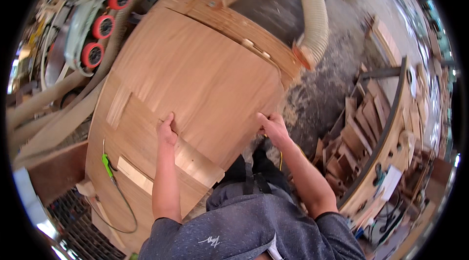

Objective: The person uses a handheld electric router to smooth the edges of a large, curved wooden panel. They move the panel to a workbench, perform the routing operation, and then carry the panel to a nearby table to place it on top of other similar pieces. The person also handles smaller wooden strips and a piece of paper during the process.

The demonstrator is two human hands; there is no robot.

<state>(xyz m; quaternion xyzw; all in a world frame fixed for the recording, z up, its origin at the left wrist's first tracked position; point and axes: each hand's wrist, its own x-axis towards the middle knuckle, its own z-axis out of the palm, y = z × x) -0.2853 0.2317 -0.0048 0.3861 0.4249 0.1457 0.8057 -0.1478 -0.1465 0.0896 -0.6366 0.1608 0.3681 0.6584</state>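
Observation:
A large reddish-brown wooden panel [205, 69] with a rounded corner lies flat before me on a wooden work table [105, 157]. My left hand [168, 132] is closed on the panel's near left edge, its thumb up and its other fingers mostly hidden. At the right edge of the same panel, my right hand [274, 128] grips with the thumb on top and the fingers partly out of sight below. A narrow wooden fence [229, 23] with small pale wood blocks [255, 48] runs along the panel's far side.
A green air blow gun [107, 164] with a hose lies on the table at left, near a pale wood strip [135, 174]. Red wheels [103, 27] stand at upper left. A ribbed dust hose [312, 10] hangs at far right. Wood offcuts [356, 133] fill a bin at right.

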